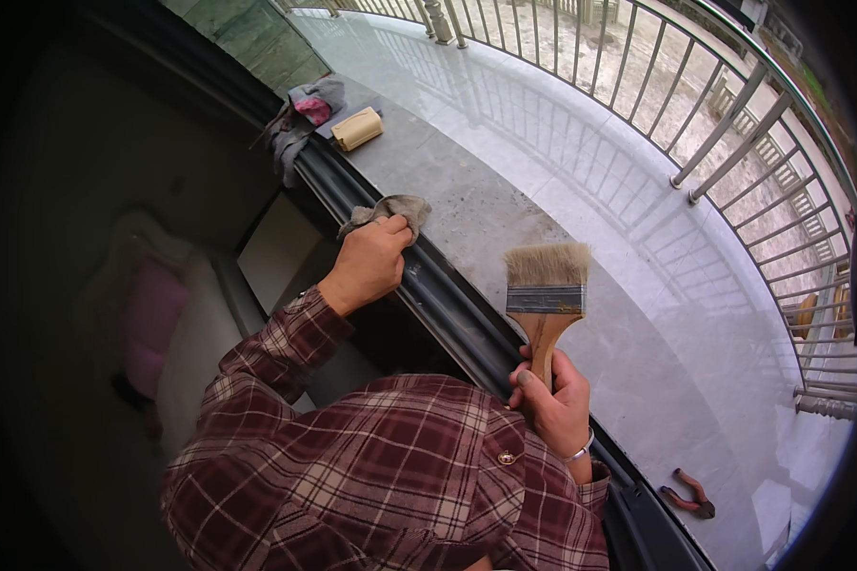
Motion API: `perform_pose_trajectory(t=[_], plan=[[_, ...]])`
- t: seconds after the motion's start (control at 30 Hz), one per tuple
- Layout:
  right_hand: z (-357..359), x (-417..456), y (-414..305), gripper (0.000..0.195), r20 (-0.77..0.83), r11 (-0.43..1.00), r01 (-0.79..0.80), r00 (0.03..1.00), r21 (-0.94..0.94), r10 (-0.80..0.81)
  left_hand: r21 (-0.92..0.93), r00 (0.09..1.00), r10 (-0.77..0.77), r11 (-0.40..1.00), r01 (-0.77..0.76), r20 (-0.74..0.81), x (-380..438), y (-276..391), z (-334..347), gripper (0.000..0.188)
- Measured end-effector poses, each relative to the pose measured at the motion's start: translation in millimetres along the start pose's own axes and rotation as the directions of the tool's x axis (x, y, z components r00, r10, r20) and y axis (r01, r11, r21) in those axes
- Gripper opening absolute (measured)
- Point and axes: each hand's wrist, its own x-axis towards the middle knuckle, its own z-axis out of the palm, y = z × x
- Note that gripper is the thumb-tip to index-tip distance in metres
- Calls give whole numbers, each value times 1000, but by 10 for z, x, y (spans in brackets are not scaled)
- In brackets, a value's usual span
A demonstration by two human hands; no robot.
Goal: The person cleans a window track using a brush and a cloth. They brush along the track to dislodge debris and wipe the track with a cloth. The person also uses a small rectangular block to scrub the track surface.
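My left hand (371,260) grips a crumpled grey cloth (403,210) and rests it on the dark metal track (428,278) of a sliding door or window frame. In my right hand (553,403) is a wide flat paintbrush (548,285), held by its wooden handle with the bristles pointing away from me. The brush is raised above the frame's outer edge and touches nothing that I can see. Loose dirt specks (496,207) lie on the grey floor slab beside the track.
Farther along the frame hang bunched rags (293,132), near a yellowish block-shaped package (358,129). Pliers with reddish handles (693,496) lie on the floor at lower right. A curved metal railing (657,86) bounds the tiled balcony. Indoors, a pink cushion (153,321) sits on pale furniture.
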Motion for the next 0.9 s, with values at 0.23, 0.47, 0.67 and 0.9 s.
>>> perform_pose_trajectory(t=[0.23, 0.47, 0.67, 0.9], plan=[[19, 18, 22, 27, -25, 1000, 3, 1000, -25, -3, -166, 995, -102, 981, 97, -21, -59, 214, 91, 22], [-3, 10, -52, 31, -6, 936, 0, 1000, -352, -2, -479, 979, -181, 870, 114, -96, -106, 73, 121, 18], [58, -204, -318, 42, 48, 487, 245, 923, -838, -383, -396, 986, -163, 909, 133, -45, -69, -260, 58, 24], [212, -268, -460, 42, 117, 318, 238, 927, -918, -355, -509, 992, 53, 854, -105, -114, -65, -93, 136, 26]])
